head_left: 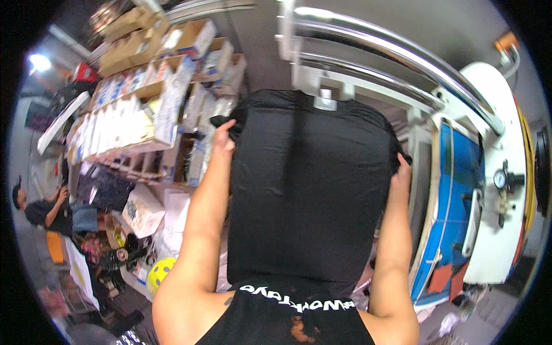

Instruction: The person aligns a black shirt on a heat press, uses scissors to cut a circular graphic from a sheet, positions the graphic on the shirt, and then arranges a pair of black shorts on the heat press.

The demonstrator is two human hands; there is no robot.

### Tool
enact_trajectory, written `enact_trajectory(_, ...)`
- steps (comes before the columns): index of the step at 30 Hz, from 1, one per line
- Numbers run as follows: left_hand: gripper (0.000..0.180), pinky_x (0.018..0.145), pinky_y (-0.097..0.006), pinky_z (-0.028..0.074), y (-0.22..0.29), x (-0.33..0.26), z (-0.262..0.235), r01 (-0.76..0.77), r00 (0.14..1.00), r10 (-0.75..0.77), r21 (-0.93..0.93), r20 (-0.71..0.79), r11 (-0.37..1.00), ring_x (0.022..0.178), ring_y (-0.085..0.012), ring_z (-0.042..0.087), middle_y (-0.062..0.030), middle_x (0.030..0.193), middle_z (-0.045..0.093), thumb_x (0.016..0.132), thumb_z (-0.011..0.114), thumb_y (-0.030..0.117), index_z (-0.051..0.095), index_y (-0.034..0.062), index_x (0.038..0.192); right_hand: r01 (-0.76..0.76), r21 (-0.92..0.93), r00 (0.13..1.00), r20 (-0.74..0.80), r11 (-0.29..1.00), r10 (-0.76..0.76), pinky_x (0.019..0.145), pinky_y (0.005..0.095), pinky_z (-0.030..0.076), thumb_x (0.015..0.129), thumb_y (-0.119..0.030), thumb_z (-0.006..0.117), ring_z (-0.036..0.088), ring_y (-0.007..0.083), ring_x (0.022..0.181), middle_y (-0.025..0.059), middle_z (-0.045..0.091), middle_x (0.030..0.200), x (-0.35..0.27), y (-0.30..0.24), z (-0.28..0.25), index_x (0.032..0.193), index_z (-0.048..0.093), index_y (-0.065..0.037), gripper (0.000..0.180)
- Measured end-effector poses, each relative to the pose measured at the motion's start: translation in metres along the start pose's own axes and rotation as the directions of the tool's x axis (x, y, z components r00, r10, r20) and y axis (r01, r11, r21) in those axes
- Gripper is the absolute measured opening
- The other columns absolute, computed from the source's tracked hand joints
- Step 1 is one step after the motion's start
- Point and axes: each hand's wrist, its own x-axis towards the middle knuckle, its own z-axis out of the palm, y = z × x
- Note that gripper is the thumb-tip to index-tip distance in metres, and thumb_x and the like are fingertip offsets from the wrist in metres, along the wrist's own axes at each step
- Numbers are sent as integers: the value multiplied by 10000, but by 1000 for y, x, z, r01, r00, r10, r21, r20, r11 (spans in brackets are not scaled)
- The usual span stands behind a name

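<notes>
Well, black shirt (307, 190) (outspread), both hands (226, 137) (402, 169) gripping

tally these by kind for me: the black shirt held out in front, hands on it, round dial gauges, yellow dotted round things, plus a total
Held black shirt: 1
Hands on it, left hand and right hand: 2
Round dial gauge: 1
Yellow dotted round thing: 1
Total: 5

Open cardboard boxes (172, 109) stand stacked at left; a person (49, 215) is farther left. At right, a round gauge (499, 179) shows against a white panel (491, 259).
</notes>
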Motion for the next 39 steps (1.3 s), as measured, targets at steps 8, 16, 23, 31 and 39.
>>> enact_trajectory(8,276,882,-497,575,8,-4,-5,3,998,1,-65,59,998,937,-390,715,-225,1063,723,922,595,111,666,-90,1097,26,-41,999,-47,999,-27,1030,466,489,952,-196,634,633,370,1161,219,659,1264,12,-10,4,1238,626,82,399)
enact_trajectory(16,642,600,-296,509,0,-104,13,119,947,73,554,-312,824,733,-173,598,-53,1044,635,975,651,428,412,83,1460,152,-529,974,-65,835,-218,648,276,522,944,-204,710,625,143,790,78,647,1039,-109,9,3,1380,438,-32,542)
enact_trajectory(23,326,566,-223,409,-33,-349,-76,378,907,-402,665,-126,644,652,-47,473,67,814,532,1031,593,331,587,72,1228,-147,-572,985,-13,807,170,968,335,453,1048,-356,554,589,165,1069,55,653,1222,-328,60,-147,1266,618,-16,409)
enact_trajectory(31,148,703,-250,520,-44,-417,-114,378,918,-373,582,-133,720,782,-103,655,4,928,697,948,706,144,655,59,1058,-99,-674,967,109,732,231,801,247,463,974,-211,687,575,81,848,-25,640,928,-343,57,-210,1108,648,-26,232)
enact_trajectory(39,94,700,-271,528,-56,-433,-129,346,935,-335,493,-114,798,763,-123,659,-14,897,707,955,691,128,678,56,1015,-192,-347,966,99,918,240,780,329,515,982,-186,663,605,133,806,-4,651,900,-356,61,-205,1014,618,-114,90)
